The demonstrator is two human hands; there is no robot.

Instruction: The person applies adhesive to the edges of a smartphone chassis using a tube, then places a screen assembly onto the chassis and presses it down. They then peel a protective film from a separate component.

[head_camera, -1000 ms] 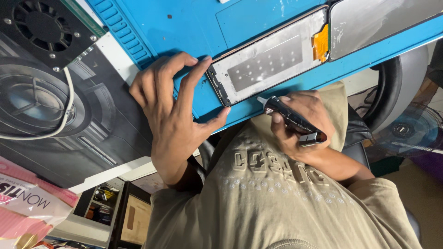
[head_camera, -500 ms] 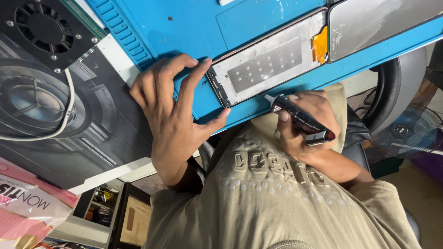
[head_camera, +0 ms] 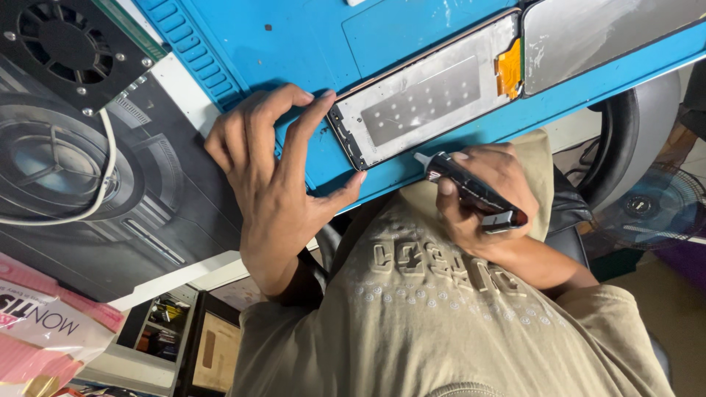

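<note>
A phone screen frame [head_camera: 430,95], silver inside with an orange flex strip at its right end, lies face down on a blue work mat [head_camera: 309,37]. My left hand [head_camera: 276,176] rests on the mat. Its index finger and thumb bracket the frame's left end, touching that corner. My right hand [head_camera: 489,198] is closed around a black applicator tube [head_camera: 471,191]. The tube's white tip points at the mat just below the frame's lower edge.
A second grey panel [head_camera: 603,37] lies on the mat to the right of the frame. A black unit with a fan [head_camera: 62,37] and a white cable [head_camera: 88,198] sit at the left. A pink and white bag [head_camera: 44,331] is at the bottom left. A chair and a floor fan [head_camera: 647,206] are on the right.
My right hand has turned the tube slightly, and its tip stays by the frame's lower edge. My left hand has barely moved.
</note>
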